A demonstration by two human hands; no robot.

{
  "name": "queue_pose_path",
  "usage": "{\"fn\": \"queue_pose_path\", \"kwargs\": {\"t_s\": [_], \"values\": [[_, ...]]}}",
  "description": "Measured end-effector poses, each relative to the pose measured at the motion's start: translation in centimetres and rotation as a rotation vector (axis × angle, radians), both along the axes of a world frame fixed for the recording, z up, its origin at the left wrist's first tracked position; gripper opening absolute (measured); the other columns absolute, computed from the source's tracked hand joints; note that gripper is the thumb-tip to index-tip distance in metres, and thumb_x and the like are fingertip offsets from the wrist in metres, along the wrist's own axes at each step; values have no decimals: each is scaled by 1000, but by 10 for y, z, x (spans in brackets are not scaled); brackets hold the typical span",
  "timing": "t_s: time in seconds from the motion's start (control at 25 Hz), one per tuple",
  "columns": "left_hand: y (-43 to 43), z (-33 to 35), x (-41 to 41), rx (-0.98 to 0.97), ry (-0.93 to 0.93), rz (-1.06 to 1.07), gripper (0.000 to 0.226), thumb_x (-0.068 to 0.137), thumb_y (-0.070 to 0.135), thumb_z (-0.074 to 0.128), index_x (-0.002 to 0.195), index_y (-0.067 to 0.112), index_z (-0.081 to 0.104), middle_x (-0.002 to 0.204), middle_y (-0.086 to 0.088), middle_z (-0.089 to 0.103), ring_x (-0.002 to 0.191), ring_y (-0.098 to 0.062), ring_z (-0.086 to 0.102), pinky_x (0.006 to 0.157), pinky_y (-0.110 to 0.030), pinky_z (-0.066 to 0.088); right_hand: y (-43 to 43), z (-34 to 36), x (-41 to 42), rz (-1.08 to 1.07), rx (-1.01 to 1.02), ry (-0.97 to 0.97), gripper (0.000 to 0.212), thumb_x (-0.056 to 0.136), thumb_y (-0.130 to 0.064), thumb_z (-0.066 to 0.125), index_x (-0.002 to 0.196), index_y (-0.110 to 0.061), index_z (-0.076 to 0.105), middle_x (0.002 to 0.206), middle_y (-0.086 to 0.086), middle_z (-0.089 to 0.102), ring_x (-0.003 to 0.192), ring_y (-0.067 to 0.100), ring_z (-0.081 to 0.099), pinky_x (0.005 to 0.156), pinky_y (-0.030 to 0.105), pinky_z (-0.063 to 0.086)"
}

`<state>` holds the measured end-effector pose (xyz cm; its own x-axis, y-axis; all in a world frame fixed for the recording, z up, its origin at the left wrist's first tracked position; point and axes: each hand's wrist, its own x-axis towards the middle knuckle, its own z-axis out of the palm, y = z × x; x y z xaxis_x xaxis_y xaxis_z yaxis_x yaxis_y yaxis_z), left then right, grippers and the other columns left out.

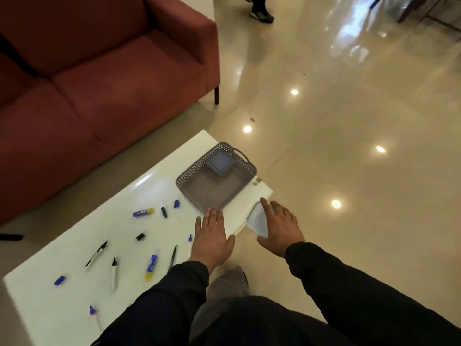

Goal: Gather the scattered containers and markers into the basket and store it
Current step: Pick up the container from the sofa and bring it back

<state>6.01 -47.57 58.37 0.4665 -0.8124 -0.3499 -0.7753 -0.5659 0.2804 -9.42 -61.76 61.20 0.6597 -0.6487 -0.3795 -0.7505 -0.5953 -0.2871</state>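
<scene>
A grey perforated basket (197,174) sits at the far right end of the white table (74,258), with one square blue-lidded container (220,161) inside it. My right hand (280,224) grips a second pale container (257,218) at the table's right edge, tilted. My left hand (212,237) hovers flat with straight fingers just in front of the basket's near corner. Several markers lie scattered on the table, among them a black-capped one (96,253), a blue and yellow one (151,267) and another blue and yellow one (143,212), plus loose caps (59,280).
A red sofa (99,78) stands behind the table on the left. Glossy beige floor (349,146) spreads to the right. A person's shoe (262,15) shows at the top. A black object (11,237) lies on the floor at the left.
</scene>
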Motion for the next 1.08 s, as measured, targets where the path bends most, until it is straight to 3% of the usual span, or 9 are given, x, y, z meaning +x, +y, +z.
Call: {"fn": "queue_pose_path", "kwargs": {"t_s": [0.48,0.84,1.08], "values": [[-61,-40,121,74,17,379,86,90,49,54,153,9,11,162,-10,12,150,-26,5,121,-46,5,-118,-40,198,653,9,69,104,75,-35,78,156,-22,14,153,6,34,140,30,33,120,45,19],[-79,-158,172,191,82,587,98,86,49,63,154,8,6,163,-12,3,150,-26,-2,121,-46,5,-158,-184,327,1044,29,78,97,77,-26,76,155,-19,19,155,9,33,146,31,28,123,50,18],[-74,-211,177,178,117,620,106,81,41,73,154,8,5,164,-11,2,151,-25,-1,121,-45,10,-150,-258,361,1190,16,155,97,77,-25,76,155,-18,18,155,12,33,145,34,28,123,52,17]]}}
